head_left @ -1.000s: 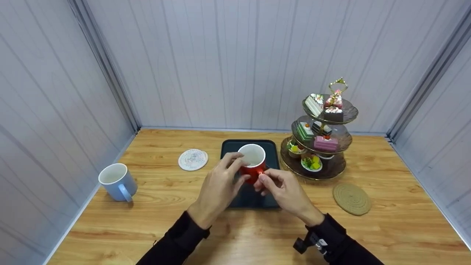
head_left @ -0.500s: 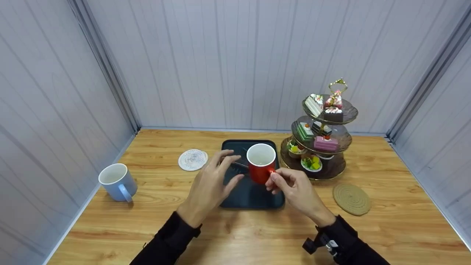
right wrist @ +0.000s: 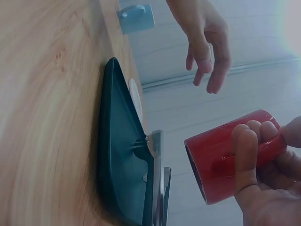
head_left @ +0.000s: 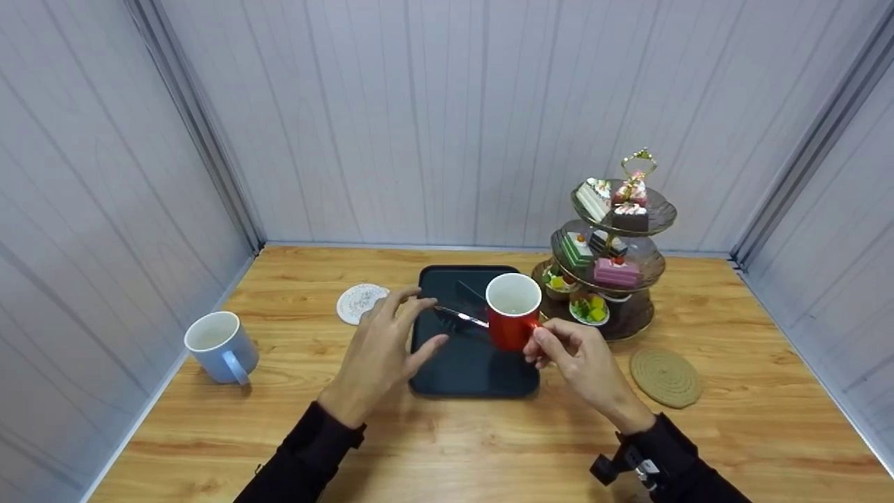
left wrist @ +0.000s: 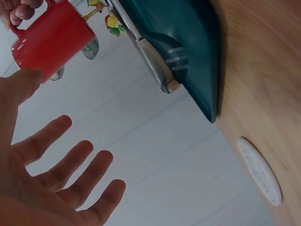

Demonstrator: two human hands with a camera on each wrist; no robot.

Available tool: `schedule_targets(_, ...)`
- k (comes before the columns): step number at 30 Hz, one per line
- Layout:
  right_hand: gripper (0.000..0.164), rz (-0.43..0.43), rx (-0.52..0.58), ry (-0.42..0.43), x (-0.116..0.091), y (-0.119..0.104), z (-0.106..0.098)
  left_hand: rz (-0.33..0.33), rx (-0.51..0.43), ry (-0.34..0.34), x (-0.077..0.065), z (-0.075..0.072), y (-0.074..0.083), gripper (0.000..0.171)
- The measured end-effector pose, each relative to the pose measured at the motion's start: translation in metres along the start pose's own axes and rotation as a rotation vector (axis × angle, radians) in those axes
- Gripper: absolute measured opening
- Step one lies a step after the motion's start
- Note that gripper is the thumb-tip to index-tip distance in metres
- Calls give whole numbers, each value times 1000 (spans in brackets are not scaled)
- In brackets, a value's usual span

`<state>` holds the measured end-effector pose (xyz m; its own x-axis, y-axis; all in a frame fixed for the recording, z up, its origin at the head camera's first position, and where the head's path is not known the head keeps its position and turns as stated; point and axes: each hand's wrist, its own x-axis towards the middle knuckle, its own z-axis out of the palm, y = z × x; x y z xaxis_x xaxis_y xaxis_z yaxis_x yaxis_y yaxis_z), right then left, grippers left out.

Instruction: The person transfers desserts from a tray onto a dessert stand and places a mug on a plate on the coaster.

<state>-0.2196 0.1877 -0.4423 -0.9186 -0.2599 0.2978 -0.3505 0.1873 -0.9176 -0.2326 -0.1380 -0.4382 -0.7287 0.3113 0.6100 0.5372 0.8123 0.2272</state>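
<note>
My right hand [head_left: 587, 367] pinches the handle of a red mug [head_left: 508, 332], white inside, and holds it up over the right side of a dark green tray [head_left: 461, 367]. In the right wrist view, fingers curl round that handle. To the mug's left, my left hand [head_left: 374, 349] hovers with fingers spread, holding nothing, near the tray's left edge. A fork [left wrist: 175, 56] lies on the tray, its tines visible in the left wrist view. Beside it, a shiny metal piece of cutlery [head_left: 461, 316] runs partly behind the mug; its kind is unclear.
A light blue mug [head_left: 227, 353] stands at the left. A white speckled coaster [head_left: 356, 304] lies behind my left hand. On the right are a three-tier stand [head_left: 632, 318] with cakes and a round woven coaster [head_left: 665, 377]. Panelled walls [head_left: 447, 126] enclose the table.
The red mug has moved right in my right hand. My left hand has drawn away from the mug to the left with its fingers spread, and the cutlery on the tray has come into sight.
</note>
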Motion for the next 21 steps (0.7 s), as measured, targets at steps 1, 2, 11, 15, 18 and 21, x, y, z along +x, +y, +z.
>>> schedule_targets(1,25,0,1,3,0,0,-2,-6,4,-3,-1,0,-2,56)
schedule_targets(2,25,-1,-1,7,-1,1,-3,-13,6,-6,-1,0,-3,57)
schedule_targets(11,27,-16,-3,46,-8,6,-17,-78,32,-63,-9,3,-20,64)
schedule_targets(15,26,-10,-23,78,-11,8,-24,-97,50,-83,-11,3,-26,67)
schedule_targets(18,25,-9,-33,98,-14,9,-28,-108,62,-92,-13,3,-31,69)
schedule_targets(21,24,0,-37,117,-15,10,-33,-126,60,-107,-15,3,-36,71)
